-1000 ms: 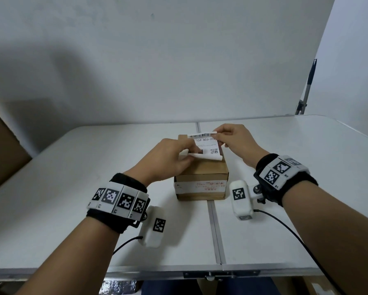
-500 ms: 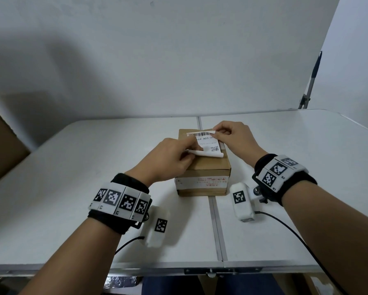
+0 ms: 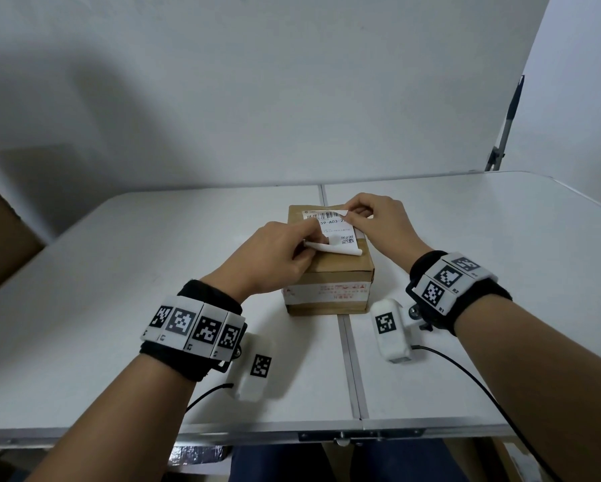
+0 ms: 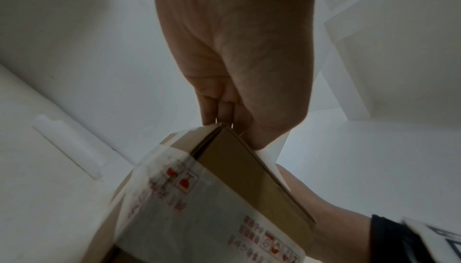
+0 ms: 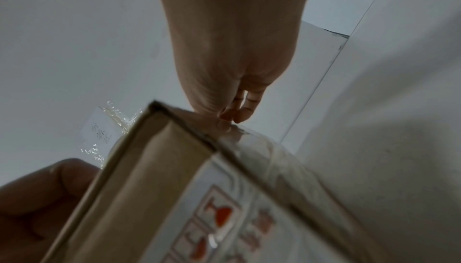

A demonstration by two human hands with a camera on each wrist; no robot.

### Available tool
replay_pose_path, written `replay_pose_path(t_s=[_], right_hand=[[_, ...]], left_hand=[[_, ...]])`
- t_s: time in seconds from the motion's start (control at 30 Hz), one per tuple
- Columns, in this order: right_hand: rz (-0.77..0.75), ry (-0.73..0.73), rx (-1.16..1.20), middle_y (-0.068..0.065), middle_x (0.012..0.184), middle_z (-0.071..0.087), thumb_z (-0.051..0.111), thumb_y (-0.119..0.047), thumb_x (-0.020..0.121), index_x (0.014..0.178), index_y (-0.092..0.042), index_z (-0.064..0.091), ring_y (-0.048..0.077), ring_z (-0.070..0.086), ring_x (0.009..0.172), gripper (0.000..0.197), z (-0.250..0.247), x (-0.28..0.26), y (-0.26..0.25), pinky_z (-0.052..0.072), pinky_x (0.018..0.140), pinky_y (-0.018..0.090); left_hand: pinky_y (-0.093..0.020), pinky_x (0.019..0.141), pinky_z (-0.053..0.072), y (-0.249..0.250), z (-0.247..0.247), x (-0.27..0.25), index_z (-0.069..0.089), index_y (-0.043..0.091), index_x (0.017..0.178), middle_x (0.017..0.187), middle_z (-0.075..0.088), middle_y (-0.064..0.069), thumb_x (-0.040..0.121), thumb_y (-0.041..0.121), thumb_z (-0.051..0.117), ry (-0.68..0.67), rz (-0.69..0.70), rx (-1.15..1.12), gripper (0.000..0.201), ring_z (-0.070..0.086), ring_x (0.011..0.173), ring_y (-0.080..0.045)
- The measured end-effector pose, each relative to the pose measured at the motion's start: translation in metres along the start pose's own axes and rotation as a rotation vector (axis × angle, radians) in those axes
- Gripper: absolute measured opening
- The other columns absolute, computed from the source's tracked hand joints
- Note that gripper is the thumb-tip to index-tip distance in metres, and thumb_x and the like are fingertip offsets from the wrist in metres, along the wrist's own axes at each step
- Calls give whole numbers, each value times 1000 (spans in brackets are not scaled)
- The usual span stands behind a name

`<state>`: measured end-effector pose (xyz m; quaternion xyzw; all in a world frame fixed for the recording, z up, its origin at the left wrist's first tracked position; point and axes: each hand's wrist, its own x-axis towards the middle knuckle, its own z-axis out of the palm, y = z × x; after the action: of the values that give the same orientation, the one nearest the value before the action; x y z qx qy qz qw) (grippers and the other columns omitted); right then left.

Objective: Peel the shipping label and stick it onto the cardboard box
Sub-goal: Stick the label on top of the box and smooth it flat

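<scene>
On the tabletop (image 3: 153,273), a cardboard box (image 3: 341,269) carries a white label (image 3: 337,234) reading "59-A03"; left hand (image 3: 274,259) and right hand (image 3: 379,220) fingers pinch its curled edges.

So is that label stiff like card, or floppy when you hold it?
Probably floppy: the label curls under at its near edge where the left hand pinches it. Likely very light, since the right hand holds its far corner by the fingertips. It may cling to skin, being a sticker.
</scene>
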<state>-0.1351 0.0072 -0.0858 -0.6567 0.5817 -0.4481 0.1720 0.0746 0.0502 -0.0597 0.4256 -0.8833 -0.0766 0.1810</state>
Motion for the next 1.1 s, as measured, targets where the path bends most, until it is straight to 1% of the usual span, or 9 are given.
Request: replay_pose_path(t_s=[0.13, 0.2, 0.4, 0.53, 0.77, 0.9, 0.97, 1.03, 1.1], right_hand=[[-3, 7, 4, 9, 92, 73, 67, -15, 85, 91, -14, 72, 11, 59, 78, 8, 1, -1, 2, 41, 61, -2], [-4, 12, 10, 8, 93, 73, 66, -15, 86, 94, -13, 72, 11, 59, 80, 10, 1, -2, 3, 40, 62, -3], [5, 1, 12, 1, 88, 69, 64, -16, 89, 96, -11, 72, 8, 58, 76, 12, 0, -4, 0, 41, 61, -4], [-7, -2, 16, -2, 87, 68, 62, -14, 90, 98, -12, 72, 2, 58, 73, 12, -2, -6, -1, 40, 63, -5], [-24, -31, 23, 1, 108, 65, 58, -12, 91, 119, -17, 66, 13, 61, 88, 29, -10, -16, -6, 45, 77, 12], [-29, 21, 53, -1, 99, 64, 54, -3, 88, 97, -12, 68, 12, 60, 84, 19, -20, -25, -11, 45, 72, 12], [-77, 38, 36, -2, 84, 65, 43, 12, 80, 78, -9, 69, 9, 58, 77, 34, -25, -33, -11, 42, 70, 8], [-129, -1, 19, -3, 80, 67, 38, 18, 73, 73, -7, 72, 1, 58, 74, 43, -28, -42, -11, 40, 70, 3], [-161, -72, 4, -1, 88, 72, 38, 19, 73, 81, -6, 76, -6, 61, 78, 47, -28, -48, -10, 41, 76, 2]], left_hand=[[-33, 65, 43, 3, -3, 0, 55, 21, 104, 80, 63, 3, 87, 18, 49, -20, 11, 39, 18, 52, 70, -21], [-34, 69, 44, 5, -6, 1, 55, 18, 105, 88, 62, 1, 85, 17, 48, -67, 17, 66, 21, 54, 79, -23], [-35, 90, 47, 13, -5, 13, 59, 29, 118, 122, 60, 14, 87, 49, 46, -120, 72, 109, 40, 56, 109, -13], [-30, 94, 45, 16, 4, 20, 59, 34, 121, 126, 59, 18, 87, 51, 51, -106, 96, 34, 38, 55, 114, -9], [-25, 100, 42, 4, 15, 17, 56, 38, 124, 130, 58, 14, 87, 53, 52, -89, 110, -115, 39, 54, 117, -6], [-10, 88, 40, 2, 20, 14, 60, 33, 121, 122, 62, 15, 85, 51, 58, 21, 119, -144, 41, 56, 108, -3], [-5, 82, 38, 2, 22, 13, 61, 32, 117, 117, 63, 15, 82, 53, 61, 61, 105, -153, 41, 57, 104, -3], [-7, 82, 40, 1, 23, 12, 63, 31, 114, 115, 64, 14, 81, 52, 63, 90, 106, -166, 40, 57, 101, -3], [-16, 85, 44, 1, 24, 11, 64, 31, 113, 114, 64, 13, 80, 51, 65, 111, 112, -175, 39, 57, 100, -3]])
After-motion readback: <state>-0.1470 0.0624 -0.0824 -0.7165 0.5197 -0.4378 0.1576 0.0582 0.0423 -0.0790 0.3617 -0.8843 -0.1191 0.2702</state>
